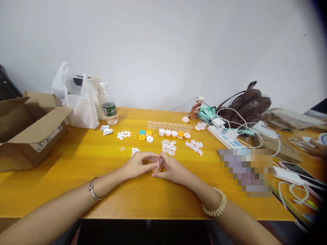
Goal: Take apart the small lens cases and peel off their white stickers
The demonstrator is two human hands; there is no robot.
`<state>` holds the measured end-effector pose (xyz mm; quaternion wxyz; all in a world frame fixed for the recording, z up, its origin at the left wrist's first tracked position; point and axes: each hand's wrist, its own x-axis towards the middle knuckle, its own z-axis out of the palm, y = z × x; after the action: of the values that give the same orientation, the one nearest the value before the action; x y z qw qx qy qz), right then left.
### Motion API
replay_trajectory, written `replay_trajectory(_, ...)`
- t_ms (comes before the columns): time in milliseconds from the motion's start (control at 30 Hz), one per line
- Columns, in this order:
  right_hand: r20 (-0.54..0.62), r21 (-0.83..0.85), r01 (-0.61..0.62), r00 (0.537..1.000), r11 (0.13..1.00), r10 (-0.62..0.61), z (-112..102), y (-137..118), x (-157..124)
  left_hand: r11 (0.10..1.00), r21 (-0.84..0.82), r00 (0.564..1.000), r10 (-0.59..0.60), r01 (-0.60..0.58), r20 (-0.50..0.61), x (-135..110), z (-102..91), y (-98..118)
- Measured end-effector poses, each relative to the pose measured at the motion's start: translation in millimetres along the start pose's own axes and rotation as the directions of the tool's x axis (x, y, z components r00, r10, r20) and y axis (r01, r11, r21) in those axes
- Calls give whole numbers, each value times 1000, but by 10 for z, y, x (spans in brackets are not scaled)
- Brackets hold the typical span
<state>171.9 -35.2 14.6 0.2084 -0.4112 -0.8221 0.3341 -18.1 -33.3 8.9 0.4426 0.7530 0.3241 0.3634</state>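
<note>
Near the middle of the table, my left hand (138, 165) and my right hand (174, 168) meet around a small clear round container (156, 167). Fingers of both hands close on it from either side and partly hide it; some white and orange shows inside or under it. Just beyond my left fingers lies a small heap of white pieces (135, 150). Past my right fingers are flat white cut-out pieces (169, 147), with a second group of cut-out pieces (194, 147) to the right. Round discs (145, 136) in teal, orange and white sit farther back.
Clear cups (170, 126) stand in rows behind a line of white and orange discs (174, 134). White knob-like pieces (124, 134) lie left. A cardboard box (33, 132), plastic bag (81, 105) and water bottle (109, 109) stand left; a power strip (226, 137), cables and a brown bag (245, 105) right.
</note>
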Motion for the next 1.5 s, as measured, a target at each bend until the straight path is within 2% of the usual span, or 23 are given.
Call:
replay_trajectory(100,7,-28,26,1000,999,-26,23,-2,8,993,-112,998,-34,28,-54,16,-35,-11)
replay_trajectory(167,5,-45,21,1000,999,-21,23,-1,11,994,-107,987,-27,10,-160,50,-117,16)
replay_trajectory(233,6,-59,2,1000,998,-2,22,4,14,999,-49,952,1,-17,-307,123,-261,50)
replay_trajectory(300,4,-62,-6,1000,998,7,23,7,16,1000,20,898,25,-18,-440,253,-452,59)
replay_trajectory(367,-3,-65,-9,1000,998,8,25,4,16,998,39,866,-26,52,-499,440,-661,18)
replay_trajectory(433,-11,-71,-8,1000,997,7,25,-3,13,979,52,841,-141,196,-522,661,-847,-81)
replay_trajectory(533,-15,-82,4,1000,997,-5,22,-10,4,957,70,796,-191,280,-575,981,-1018,-310)
replay_trajectory(600,-23,-87,19,1000,996,-21,21,-6,-2,943,81,760,-206,321,-616,1147,-1056,-474)
replay_trajectory(667,-28,-85,35,999,996,-38,22,1,-5,933,97,743,-210,347,-636,1265,-1054,-612)
replay_trajectory(800,-19,-79,51,998,996,-53,22,10,-6,920,128,748,-213,369,-629,1394,-1025,-747)
replay_trajectory(933,-8,-76,52,999,996,-53,12,11,-7,914,164,751,-193,372,-631,1408,-1002,-697)
replay_trajectory(1033,-5,-62,38,999,997,-38,15,28,-2,916,216,753,-126,338,-646,1271,-922,-525)
replay_trajectory(1100,-8,-37,20,1000,999,-20,27,49,6,923,264,795,-69,280,-603,1073,-810,-339)
replay_trajectory(1133,-8,-23,9,1000,1000,-10,33,59,12,927,282,828,-50,247,-558,946,-739,-229)
replay_trajectory(1167,-7,-9,-3,1000,1000,3,39,67,19,931,306,881,-32,198,-471,806,-663,-115)
replay_trajectory(1200,-7,4,-15,1000,1000,15,43,73,26,926,365,957,11,100,-291,662,-585,-4)
replay_trajectory(1233,-5,15,-25,1000,1000,25,43,75,33,921,389,994,29,13,-103,522,-509,97)
replay_trajectory(1267,-3,25,-28,1000,999,28,39,73,40,924,381,998,24,-44,55,395,-439,182)
replay_trajectory(1300,1,31,-23,1000,999,23,31,69,47,931,357,984,16,-79,176,287,-378,244)
replay_trajectory(1333,8,35,-9,1000,999,9,20,62,53,936,336,969,21,-105,246,202,-326,282)
replay_trajectory(1400,29,37,32,999,999,-33,-5,48,62,940,316,952,25,-126,306,102,-248,286)
replay_trajectory(1500,51,39,61,997,997,-63,-23,43,71,944,307,957,27,-119,289,68,-172,182)
